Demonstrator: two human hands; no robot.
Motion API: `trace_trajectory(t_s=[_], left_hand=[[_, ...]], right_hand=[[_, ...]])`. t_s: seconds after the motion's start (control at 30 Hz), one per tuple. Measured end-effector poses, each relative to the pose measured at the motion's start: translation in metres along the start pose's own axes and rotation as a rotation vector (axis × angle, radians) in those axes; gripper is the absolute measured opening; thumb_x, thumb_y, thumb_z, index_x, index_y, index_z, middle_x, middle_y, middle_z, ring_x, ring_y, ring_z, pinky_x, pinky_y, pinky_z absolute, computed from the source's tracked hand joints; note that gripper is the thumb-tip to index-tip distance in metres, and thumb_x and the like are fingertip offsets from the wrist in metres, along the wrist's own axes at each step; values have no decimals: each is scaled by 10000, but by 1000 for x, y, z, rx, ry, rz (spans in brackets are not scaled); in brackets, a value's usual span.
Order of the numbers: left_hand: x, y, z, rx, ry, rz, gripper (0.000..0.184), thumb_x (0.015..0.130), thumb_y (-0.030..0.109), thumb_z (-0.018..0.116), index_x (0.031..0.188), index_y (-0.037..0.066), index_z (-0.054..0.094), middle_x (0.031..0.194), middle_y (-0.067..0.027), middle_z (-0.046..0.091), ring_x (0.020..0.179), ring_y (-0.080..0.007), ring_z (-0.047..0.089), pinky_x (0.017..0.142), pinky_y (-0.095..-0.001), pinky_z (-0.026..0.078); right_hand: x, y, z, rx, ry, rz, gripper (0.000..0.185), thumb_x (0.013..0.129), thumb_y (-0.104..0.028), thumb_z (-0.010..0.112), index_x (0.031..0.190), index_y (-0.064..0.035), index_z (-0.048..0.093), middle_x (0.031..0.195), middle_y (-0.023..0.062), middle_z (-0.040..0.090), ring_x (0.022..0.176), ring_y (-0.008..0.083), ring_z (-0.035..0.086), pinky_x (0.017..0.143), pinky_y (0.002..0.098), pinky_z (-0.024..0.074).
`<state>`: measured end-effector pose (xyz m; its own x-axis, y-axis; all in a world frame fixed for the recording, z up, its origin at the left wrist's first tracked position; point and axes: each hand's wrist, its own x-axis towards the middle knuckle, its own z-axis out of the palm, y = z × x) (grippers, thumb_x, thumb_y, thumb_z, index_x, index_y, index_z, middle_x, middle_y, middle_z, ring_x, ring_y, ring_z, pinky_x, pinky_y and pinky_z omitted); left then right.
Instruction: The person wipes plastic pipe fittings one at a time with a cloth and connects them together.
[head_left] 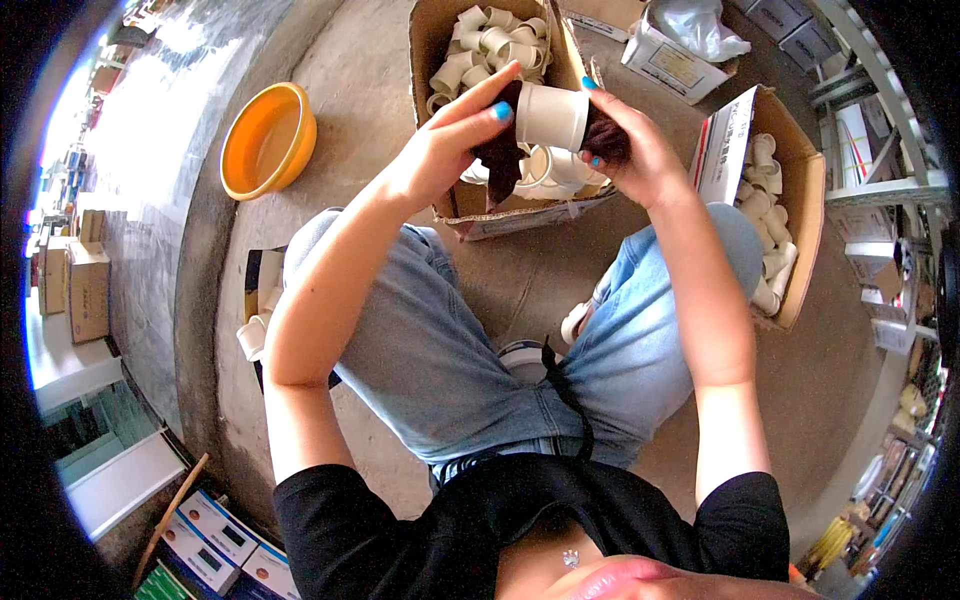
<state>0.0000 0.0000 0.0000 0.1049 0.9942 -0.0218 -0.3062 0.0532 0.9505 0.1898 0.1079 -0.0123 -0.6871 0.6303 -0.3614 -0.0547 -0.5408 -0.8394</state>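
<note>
A white plastic pipe fitting [552,115] is held up between my two hands, above a cardboard box. My left hand [462,125] grips its left end through a dark brown cloth [500,160], part of which hangs down. At the other end, my right hand [632,145] presses more dark cloth [606,137] against the fitting, thumb at the top edge. I cannot tell whether both bits of cloth are one piece. Below and behind, the open cardboard box [520,222] holds many white pipe fittings [492,42].
To the right stands another cardboard box [806,235] of white fittings. An orange basin [268,142] sits on the floor at the left. Beside my left knee is a small box with white fittings [254,338]. Shelves [890,190] line the right side.
</note>
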Motion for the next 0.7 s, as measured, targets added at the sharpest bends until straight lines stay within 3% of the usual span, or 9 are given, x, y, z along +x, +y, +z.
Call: trace_trajectory(t_s=[0.07, 0.17, 0.2, 0.27, 0.3, 0.33, 0.43, 0.63, 0.7], left_hand=[[0, -2, -1, 359, -22, 137, 683, 755, -51, 532, 1359, 79, 239, 1273, -63, 402, 1148, -129, 380, 990, -283, 283], [-1, -4, 5, 464, -28, 190, 723, 716, -99, 536, 1355, 70, 243, 1278, -51, 390, 1154, -130, 373, 974, -266, 300], [2, -6, 5, 555, 51, 252, 534, 789, -20, 518, 1292, 52, 357, 1198, -46, 457, 1076, -116, 434, 914, -243, 355], [3, -6, 5, 490, 182, 200, 354, 840, 55, 493, 1191, 39, 449, 1085, -39, 514, 980, -96, 470, 858, -230, 382], [5, -7, 4, 456, 248, 176, 282, 865, 92, 480, 1140, 32, 495, 1028, -36, 542, 931, -87, 487, 830, -223, 396], [10, -8, 4, 453, 360, 237, 227, 902, 201, 454, 1006, 25, 553, 882, -22, 567, 806, -69, 494, 755, -211, 408], [10, -6, -1, 491, 447, 85, 229, 861, 205, 534, 1013, 35, 549, 892, -30, 570, 825, -97, 515, 774, -223, 414], [8, -12, -3, 358, 251, 9, 358, 798, 226, 623, 1073, 20, 520, 954, -49, 560, 888, -113, 517, 814, -240, 408], [9, -14, -5, 323, 322, -46, 357, 805, 244, 615, 1067, 20, 524, 936, -49, 558, 862, -111, 518, 784, -234, 413]], right_hand=[[-3, -3, 4, 51, 58, 0, 307, 822, -360, 543, 1017, -126, 578, 827, 7, 595, 691, 92, 552, 528, 227, 473], [-7, -3, 1, 25, -3, 21, 350, 826, -372, 535, 1024, -85, 561, 820, 27, 593, 657, 91, 556, 523, 220, 473], [-7, -4, 2, -9, -48, 7, 370, 824, -378, 535, 1027, -69, 553, 819, 34, 593, 652, 91, 557, 523, 217, 473], [-10, -4, 10, -71, -134, -9, 411, 821, -389, 535, 1034, -37, 538, 818, 48, 593, 641, 92, 560, 524, 212, 472], [-12, -4, 14, -249, -188, -52, 432, 796, -444, 547, 913, -30, 585, 726, 22, 582, 589, 96, 546, 516, 218, 448], [-14, -3, 17, -328, -237, -41, 422, 793, -424, 560, 905, -18, 587, 728, 20, 579, 602, 91, 539, 531, 216, 444], [-11, 3, 19, -420, -281, -148, 375, 755, -323, 628, 915, 15, 595, 775, 27, 588, 675, 86, 539, 617, 223, 442], [-9, 2, 18, -624, -176, -345, 402, 715, -211, 651, 1021, 32, 559, 884, 44, 589, 770, 95, 538, 716, 229, 429], [-7, 8, 21, -1069, -37, -715, 493, 628, -176, 696, 1064, 4, 550, 919, 81, 584, 854, 202, 557, 785, 285, 421]])
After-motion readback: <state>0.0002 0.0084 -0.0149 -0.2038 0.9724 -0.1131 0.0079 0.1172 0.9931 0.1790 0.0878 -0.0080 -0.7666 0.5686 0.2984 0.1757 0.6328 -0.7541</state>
